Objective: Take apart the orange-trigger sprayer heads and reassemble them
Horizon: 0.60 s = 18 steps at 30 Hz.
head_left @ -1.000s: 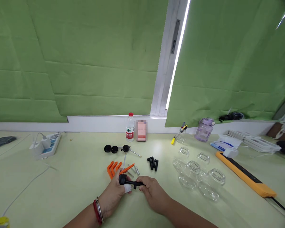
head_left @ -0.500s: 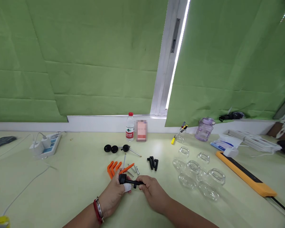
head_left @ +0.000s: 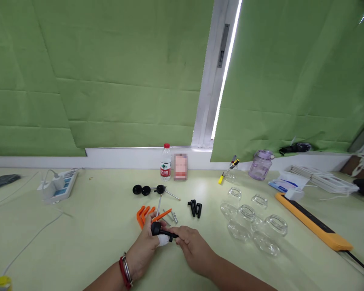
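Note:
My left hand, with a red band and bangles at the wrist and a white wrap on the thumb, pinches the round black head of a small black part. My right hand grips the thin black shaft end of the same part. Both hands hover just above the pale table. Right behind them lie several orange L-shaped pieces, some metal screws and a cluster of short black sleeves. Farther back sit three black round knobs with metal rods.
Several clear glass jars stand to the right, beside a long orange and black bar. A water bottle and a pink box stand by the sill. A power strip lies left; a purple jug back right.
My right hand has slid a little left along the black part, toward my left hand. Nothing else on the table moved.

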Available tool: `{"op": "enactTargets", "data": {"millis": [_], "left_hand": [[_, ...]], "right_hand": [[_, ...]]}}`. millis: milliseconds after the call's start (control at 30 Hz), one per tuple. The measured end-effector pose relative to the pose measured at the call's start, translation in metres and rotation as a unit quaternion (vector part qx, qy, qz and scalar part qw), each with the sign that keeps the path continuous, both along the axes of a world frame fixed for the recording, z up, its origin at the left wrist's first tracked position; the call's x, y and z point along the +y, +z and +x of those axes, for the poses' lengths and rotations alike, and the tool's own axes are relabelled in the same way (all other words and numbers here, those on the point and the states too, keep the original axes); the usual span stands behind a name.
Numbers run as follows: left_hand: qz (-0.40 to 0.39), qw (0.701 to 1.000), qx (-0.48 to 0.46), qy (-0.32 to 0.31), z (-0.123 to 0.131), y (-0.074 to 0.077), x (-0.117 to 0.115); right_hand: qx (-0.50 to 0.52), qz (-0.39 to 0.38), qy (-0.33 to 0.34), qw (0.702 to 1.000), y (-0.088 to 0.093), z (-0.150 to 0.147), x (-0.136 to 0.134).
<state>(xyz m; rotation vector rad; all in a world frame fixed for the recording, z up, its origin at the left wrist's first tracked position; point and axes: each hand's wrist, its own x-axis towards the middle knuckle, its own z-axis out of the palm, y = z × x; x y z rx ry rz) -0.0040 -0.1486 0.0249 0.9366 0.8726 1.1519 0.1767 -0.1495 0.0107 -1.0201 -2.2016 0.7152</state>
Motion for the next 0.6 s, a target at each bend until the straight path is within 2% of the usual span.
{"op": "enactTargets", "data": {"millis": [133,267,433,600], "left_hand": [[0.020,0.997,-0.047,0.049,0.002,0.001,-0.003],[0.108,0.988,0.020,0.110,0.006,-0.001,-0.007],[0.231,0.959,0.144,0.074,0.012,-0.001,-0.013],[0.325,0.899,0.288,0.057,0.008,-0.004,-0.014]], "right_hand": [[0.018,0.000,0.004,1.000,-0.003,-0.002,0.001],[0.065,-0.035,0.006,0.997,-0.001,-0.007,-0.002],[0.155,-0.120,0.064,0.979,0.005,-0.018,-0.012],[0.242,-0.196,0.092,0.946,0.000,-0.024,-0.015]]}}
